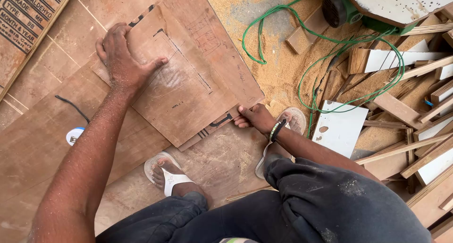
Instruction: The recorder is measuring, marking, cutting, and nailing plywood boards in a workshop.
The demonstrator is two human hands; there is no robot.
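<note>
Brown plywood lay all around you on the floor, and you squatted over it in white sandals. Your left hand (123, 59) was spread flat, fingers open, pressing down on the top of a cut plywood piece (188, 78) with pencil lines drawn on it. Your right hand (255, 118) pinched the near corner of that same piece, thumb on top and fingers curled under the edge. The piece rested on a bigger plywood sheet (42, 144), tilted across it, with its far side reaching out over the sawdust (278, 78). I think the thin edge could have given you a splinter, because your bare fingers were wrapped right around it. The piece could also have slid sideways if your flat hand let up, since dust makes wood slippery. A green cable (283, 9) lay in loops just past the board, near your right foot (288, 125), and it could have caught your sandal. Loose wood scraps (406, 106) were piled close by on your right, so a step back that way could have made you trip.
</note>
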